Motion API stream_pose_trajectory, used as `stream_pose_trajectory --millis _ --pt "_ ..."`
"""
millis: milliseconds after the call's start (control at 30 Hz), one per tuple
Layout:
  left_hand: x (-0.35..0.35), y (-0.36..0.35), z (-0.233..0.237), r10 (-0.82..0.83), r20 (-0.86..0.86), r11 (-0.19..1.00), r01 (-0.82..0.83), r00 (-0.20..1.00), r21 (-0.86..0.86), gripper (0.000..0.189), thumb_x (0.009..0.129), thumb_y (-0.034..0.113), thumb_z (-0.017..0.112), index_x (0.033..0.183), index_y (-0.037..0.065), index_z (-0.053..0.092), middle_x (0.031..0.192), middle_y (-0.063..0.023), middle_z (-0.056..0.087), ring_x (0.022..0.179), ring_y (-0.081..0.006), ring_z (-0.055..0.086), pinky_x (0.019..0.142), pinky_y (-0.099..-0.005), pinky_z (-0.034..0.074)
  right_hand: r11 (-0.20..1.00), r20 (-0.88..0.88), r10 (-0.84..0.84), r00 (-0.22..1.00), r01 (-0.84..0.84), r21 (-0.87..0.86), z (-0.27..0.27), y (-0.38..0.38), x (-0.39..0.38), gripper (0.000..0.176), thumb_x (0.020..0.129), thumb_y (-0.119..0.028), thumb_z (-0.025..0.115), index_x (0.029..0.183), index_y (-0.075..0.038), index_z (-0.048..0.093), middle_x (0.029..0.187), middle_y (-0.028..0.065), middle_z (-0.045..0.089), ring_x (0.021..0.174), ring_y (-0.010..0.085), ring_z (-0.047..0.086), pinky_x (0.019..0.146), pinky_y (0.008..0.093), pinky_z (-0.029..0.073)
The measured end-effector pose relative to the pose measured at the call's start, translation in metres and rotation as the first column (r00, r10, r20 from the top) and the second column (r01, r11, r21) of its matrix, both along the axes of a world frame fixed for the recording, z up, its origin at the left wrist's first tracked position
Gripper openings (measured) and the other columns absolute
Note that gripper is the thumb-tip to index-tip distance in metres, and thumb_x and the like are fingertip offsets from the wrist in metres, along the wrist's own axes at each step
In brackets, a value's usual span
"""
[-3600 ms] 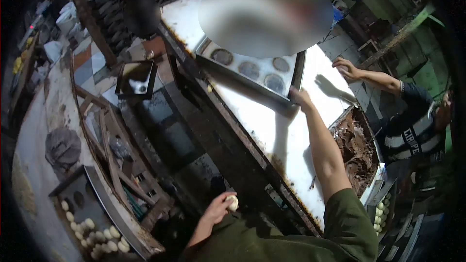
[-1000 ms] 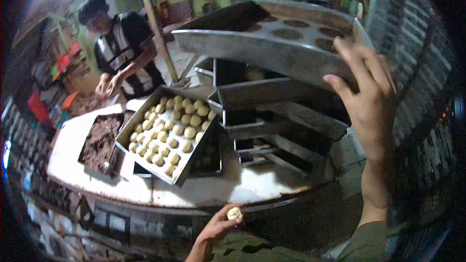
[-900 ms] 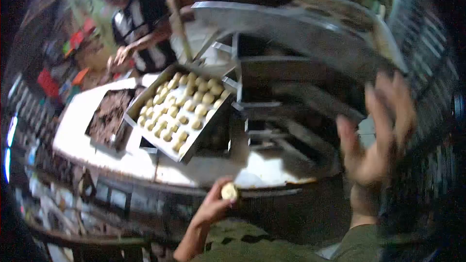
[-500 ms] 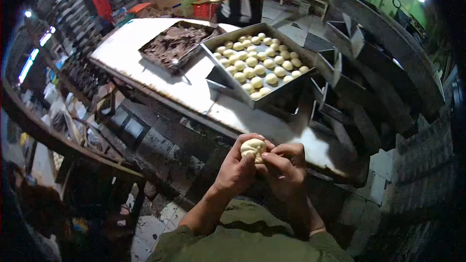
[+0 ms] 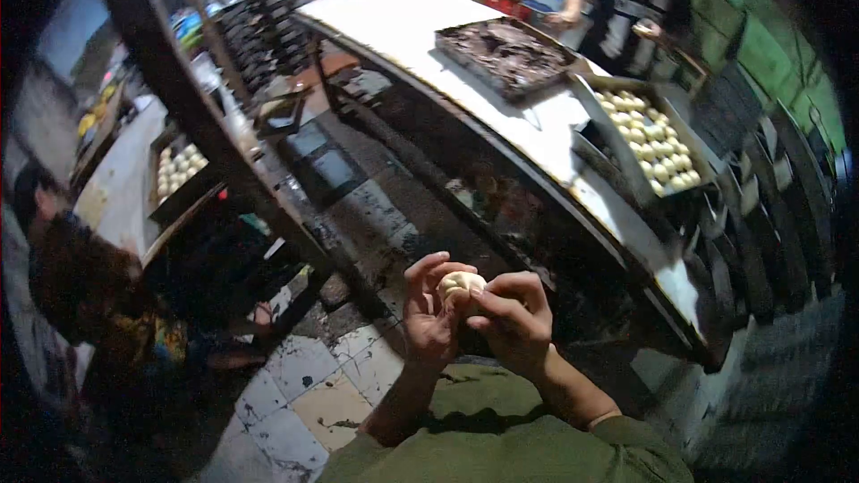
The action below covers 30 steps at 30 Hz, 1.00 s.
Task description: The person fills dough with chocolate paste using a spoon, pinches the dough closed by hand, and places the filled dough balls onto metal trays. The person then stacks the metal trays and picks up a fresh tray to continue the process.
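Observation:
A pale, pleated ball of dough [image 5: 462, 283] is held in front of my body, low in the view. My left hand [image 5: 432, 315] cups it from the left, its thumb pressed on the dough. From the right, my right hand [image 5: 516, 315] pinches the dough's edge with thumb and forefinger. Beyond them, on the white table [image 5: 394, 11], lies a tray of dark brown filling [image 5: 507, 54]. Beside it a metal tray [image 5: 601, 128] holds several rows of pale dough balls [image 5: 656, 145].
A person [image 5: 617, 13] stands behind the table, holding something pale. Another person [image 5: 80, 259] is at the lower left, near a second tray of dough balls [image 5: 182, 167]. A dark beam [image 5: 192, 112] crosses the left side. Empty trays [image 5: 761, 215] stand at the right.
The view has turned left, so the table and trays appear farther right and the left-hand person shows more. My hands still hold the dough, with my left fingers more spread.

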<state>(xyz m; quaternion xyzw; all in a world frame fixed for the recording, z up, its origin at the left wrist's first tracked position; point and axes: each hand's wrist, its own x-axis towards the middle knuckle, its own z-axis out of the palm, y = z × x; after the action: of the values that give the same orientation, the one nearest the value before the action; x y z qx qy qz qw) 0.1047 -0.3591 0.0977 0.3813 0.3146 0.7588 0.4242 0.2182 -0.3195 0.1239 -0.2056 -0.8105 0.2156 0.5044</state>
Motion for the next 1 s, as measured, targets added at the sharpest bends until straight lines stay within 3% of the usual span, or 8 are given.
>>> stream_pose_trajectory --millis 133,200,267,300,433,533,767,1000 --pt "-0.030 -0.001 -0.016 0.222 -0.013 0.972 -0.220 0.975 0.082 0.030 0.087 0.032 0.057 0.099 0.004 0.054 0.105 -0.0155 0.055 0.085 -0.0169 0.055 0.076 -0.0295 0.046 0.990 0.043 0.136 0.990 -0.134 -0.045 -0.020 0.013 -0.035 0.027 0.071 -0.004 0.071 0.096 -0.001 0.061 0.092 0.0104 0.056 0.082 0.0188 0.057 0.071 0.0260 0.046" --pt "-0.036 0.009 -0.015 0.264 -0.151 0.951 -0.231 0.953 0.206 0.030 0.088 0.033 0.054 0.092 0.003 0.059 0.113 -0.0184 0.053 0.107 -0.0292 0.051 0.088 -0.0412 0.042 0.983 0.002 0.161 0.987 -0.160 -0.091 -0.020 0.022 -0.037 0.030 0.071 -0.002 0.070 0.099 -0.001 0.059 0.093 0.0104 0.057 0.084 0.0188 0.057 0.073 0.0265 0.046" --pt "-0.045 0.028 -0.026 0.149 -0.304 0.925 -0.024 0.941 0.380 0.030 0.088 0.033 0.054 0.102 0.006 0.059 0.126 -0.0195 0.046 0.117 -0.0349 0.044 0.095 -0.0449 0.037 0.696 -0.297 0.249 0.922 -0.383 -0.607 -0.023 0.035 -0.031 0.031 0.071 -0.001 0.070 0.099 -0.002 0.057 0.095 0.0106 0.057 0.086 0.0197 0.058 0.073 0.0280 0.047" --pt "-0.043 0.035 -0.017 -0.096 -0.149 0.902 0.149 0.984 0.404 0.026 0.092 0.022 0.047 0.109 0.004 0.056 0.128 -0.0171 0.044 0.121 -0.0323 0.041 0.096 -0.0433 0.037 0.718 -0.307 0.220 0.926 -0.367 -0.592 -0.023 0.047 -0.027 0.031 0.071 -0.001 0.070 0.099 -0.002 0.057 0.095 0.0106 0.057 0.086 0.0197 0.058 0.073 0.0280 0.047" --pt "-0.020 0.087 -0.023 -0.129 0.131 0.991 0.123 0.983 0.055 0.042 0.089 0.014 0.052 0.127 0.004 0.035 0.133 -0.0166 0.036 0.116 -0.0315 0.046 0.089 -0.0370 0.047 0.975 -0.033 0.104 0.994 -0.109 -0.196 -0.037 0.095 -0.009 0.017 0.075 -0.005 0.069 0.089 -0.005 0.060 0.084 0.0073 0.054 0.071 0.0166 0.055 0.059 0.0260 0.046" --pt "-0.021 0.135 -0.039 -0.212 0.290 0.939 0.277 0.933 -0.203 0.026 0.088 0.010 0.053 0.111 -0.001 0.047 0.117 -0.0178 0.050 0.106 -0.0255 0.054 0.083 -0.0347 0.049 0.992 0.025 0.063 0.998 -0.060 -0.114 -0.043 0.134 -0.001 0.015 0.078 -0.007 0.067 0.090 -0.003 0.059 0.085 0.0105 0.057 0.072 0.0207 0.059 0.061 0.0281 0.048" --pt "-0.018 0.237 -0.028 -0.272 -0.454 0.953 0.301 0.849 -0.008 0.020 0.090 0.011 0.048 0.102 0.001 0.060 0.130 -0.0137 0.039 0.117 -0.0252 0.043 0.095 -0.0354 0.037 0.826 -0.075 0.108 0.991 -0.132 -0.548 -0.047 0.246 0.023 0.011 0.080 -0.002 0.062 0.090 -0.002 0.057 0.085 0.0095 0.057 0.078 0.0158 0.058 0.068 0.0264 0.047" --pt "-0.026 0.346 -0.031 -0.566 0.268 0.758 0.620 0.779 -0.201 0.047 0.083 -0.004 0.052 0.128 0.004 0.038 0.137 -0.0117 0.032 0.126 -0.0265 0.035 0.100 -0.0349 0.035 0.888 -0.033 -0.334 0.942 0.302 -0.347 -0.053 0.289 -0.004 0.012 0.078 0.001 0.061 0.088 0.000 0.056 0.089 0.0110 0.051 0.077 0.0224 0.055 0.068 0.0298 0.046"
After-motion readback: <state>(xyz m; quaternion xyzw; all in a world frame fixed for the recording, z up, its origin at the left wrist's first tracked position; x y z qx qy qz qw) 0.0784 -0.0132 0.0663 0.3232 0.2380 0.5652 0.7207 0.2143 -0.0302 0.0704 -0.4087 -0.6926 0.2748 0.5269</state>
